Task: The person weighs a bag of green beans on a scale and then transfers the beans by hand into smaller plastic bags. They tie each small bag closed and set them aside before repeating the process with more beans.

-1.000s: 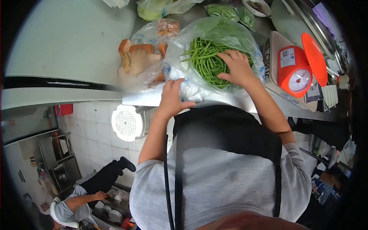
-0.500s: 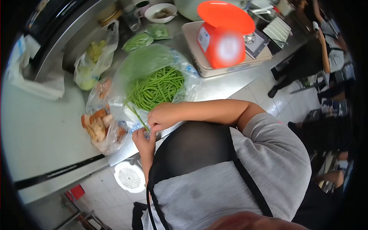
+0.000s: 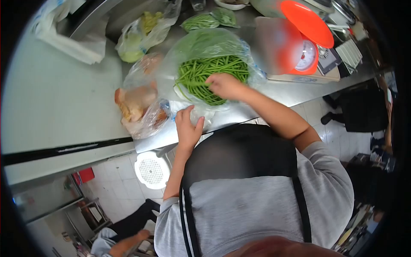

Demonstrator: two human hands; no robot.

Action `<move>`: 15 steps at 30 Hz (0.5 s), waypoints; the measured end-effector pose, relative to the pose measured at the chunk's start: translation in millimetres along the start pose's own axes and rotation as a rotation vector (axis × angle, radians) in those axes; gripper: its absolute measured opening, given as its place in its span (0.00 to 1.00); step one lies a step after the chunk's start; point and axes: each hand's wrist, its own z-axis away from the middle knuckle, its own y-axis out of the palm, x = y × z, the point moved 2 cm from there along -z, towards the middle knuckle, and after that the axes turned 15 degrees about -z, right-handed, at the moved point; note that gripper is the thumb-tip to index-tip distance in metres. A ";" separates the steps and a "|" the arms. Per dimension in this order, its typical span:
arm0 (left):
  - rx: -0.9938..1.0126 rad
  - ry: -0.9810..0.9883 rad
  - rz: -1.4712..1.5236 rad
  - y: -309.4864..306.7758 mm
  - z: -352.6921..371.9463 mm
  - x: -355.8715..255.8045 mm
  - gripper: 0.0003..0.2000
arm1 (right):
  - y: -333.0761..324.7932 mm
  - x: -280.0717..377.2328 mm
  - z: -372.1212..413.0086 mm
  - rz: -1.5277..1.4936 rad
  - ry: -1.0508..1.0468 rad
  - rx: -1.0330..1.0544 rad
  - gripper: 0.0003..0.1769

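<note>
A heap of long green beans (image 3: 218,96) lies in an open clear plastic bag (image 3: 195,45) on the steel counter. My right hand (image 3: 227,87) is over the heap, its fingers closed on a green bean that looks blurred and points left. At the counter's front edge, my left hand (image 3: 188,130) is open, thumb and fingers apart, with nothing in it. It rests near a loose fold of the bag (image 3: 200,116). Left of that hand, a clear bag (image 3: 150,122) holds pale brown chunks whose kind I cannot make out.
An orange kitchen scale (image 3: 310,64) with a dish stands on a tray at the right. Bagged greens (image 3: 201,22) and a bag of yellow-green vegetables (image 3: 135,43) lie behind. A white stool (image 3: 152,170) is below the counter. Other people are at right and lower left.
My right hand has left my left hand and moved up and right over the bean heap. My left hand has opened. The whole view has shifted with my head.
</note>
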 end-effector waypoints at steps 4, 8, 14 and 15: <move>0.040 -0.183 0.036 -5.5 5.2 16.4 0.27 | -41.8 7.8 -7.0 0.253 -0.134 -0.312 0.13; 0.123 -0.086 -0.108 -5.0 6.5 20.5 0.28 | -17.3 32.8 7.4 0.216 -0.322 -0.203 0.10; -0.007 -0.087 0.171 13.2 2.9 39.6 0.05 | 71.5 21.6 26.9 0.233 -0.352 0.422 0.07; 0.023 -0.123 0.216 13.2 2.1 43.1 0.05 | 80.1 12.1 24.0 0.331 -0.347 0.343 0.07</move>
